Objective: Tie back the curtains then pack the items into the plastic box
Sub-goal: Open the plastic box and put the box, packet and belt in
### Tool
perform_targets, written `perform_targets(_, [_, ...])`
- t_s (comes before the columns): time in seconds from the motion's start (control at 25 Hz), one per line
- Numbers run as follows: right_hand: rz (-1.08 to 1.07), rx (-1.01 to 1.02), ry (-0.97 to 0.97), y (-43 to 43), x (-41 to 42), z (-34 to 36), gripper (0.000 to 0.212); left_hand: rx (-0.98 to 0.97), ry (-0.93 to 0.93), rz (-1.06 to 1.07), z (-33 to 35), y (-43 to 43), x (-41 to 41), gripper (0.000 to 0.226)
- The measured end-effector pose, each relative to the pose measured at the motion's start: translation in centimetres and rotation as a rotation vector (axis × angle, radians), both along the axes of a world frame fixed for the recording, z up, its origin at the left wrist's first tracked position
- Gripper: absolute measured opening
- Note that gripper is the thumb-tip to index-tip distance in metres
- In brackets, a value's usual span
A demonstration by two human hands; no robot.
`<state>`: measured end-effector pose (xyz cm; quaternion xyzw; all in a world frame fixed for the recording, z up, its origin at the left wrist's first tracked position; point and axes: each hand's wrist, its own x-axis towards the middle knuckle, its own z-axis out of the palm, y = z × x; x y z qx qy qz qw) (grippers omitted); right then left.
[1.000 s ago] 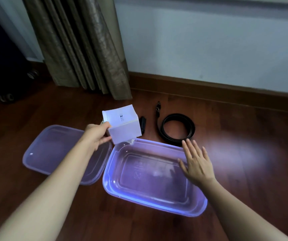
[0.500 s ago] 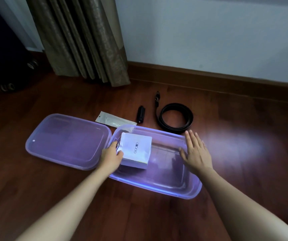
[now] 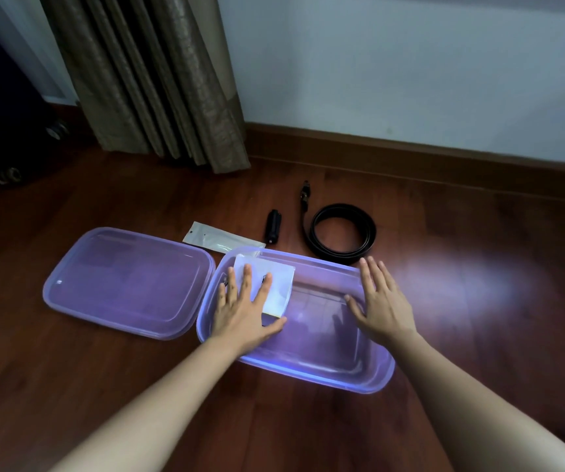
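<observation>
A clear purple plastic box (image 3: 315, 369) stands open on the wooden floor. A white carton (image 3: 279, 284) lies flat in its left end. My left hand (image 3: 243, 308) presses down on the carton with straight, spread fingers. My right hand (image 3: 381, 301) rests flat on the box's right side, fingers straight, holding nothing. Behind the box lie a small white packet (image 3: 220, 238), a short black device (image 3: 273, 226) and a coiled black cable (image 3: 342, 233). The brown curtain (image 3: 158, 76) hangs gathered at the back left.
The box's lid (image 3: 128, 281) lies upturned on the floor left of the box. A white wall with a wooden skirting board (image 3: 410, 155) runs behind. Dark objects (image 3: 5, 137) sit at the far left.
My left hand carried the white carton down from above the box's back rim, laid it inside the box's left end, and now lies flat on top. My right hand stayed on the box.
</observation>
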<state>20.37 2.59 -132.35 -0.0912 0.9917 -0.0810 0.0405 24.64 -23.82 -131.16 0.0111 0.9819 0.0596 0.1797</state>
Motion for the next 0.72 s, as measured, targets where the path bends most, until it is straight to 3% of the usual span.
perform_targets(0.16, [0.007,0.003,0.000,0.0,0.0,0.2,0.085,0.007,0.018,-0.001,-0.4,0.1,0.2,0.105])
perform_targets(0.32, [0.000,-0.005,0.007,-0.1,-0.1,0.1,0.084,0.043,-0.005,0.014,0.3,0.1,0.4,0.122])
perform_targets(0.44, [-0.003,-0.015,0.017,-0.1,-0.2,0.1,0.085,0.099,0.077,0.031,1.5,0.3,0.6,0.120])
perform_targets(0.52, [0.004,-0.009,0.021,-0.2,-0.3,0.0,0.085,0.271,0.263,0.131,2.3,-0.4,-0.2,0.103])
perform_targets(0.6, [0.004,-0.008,0.024,-0.2,-0.2,0.0,0.085,0.454,0.475,0.251,2.8,-2.1,-2.5,0.064])
perform_targets(0.64, [0.000,-0.013,0.023,-0.2,-0.2,0.0,0.085,0.454,0.538,0.262,3.0,-3.3,-4.2,0.047])
perform_targets(0.72, [-0.009,-0.021,0.021,-0.3,-0.1,0.0,0.084,0.412,0.493,0.221,3.2,-5.4,-7.8,0.034])
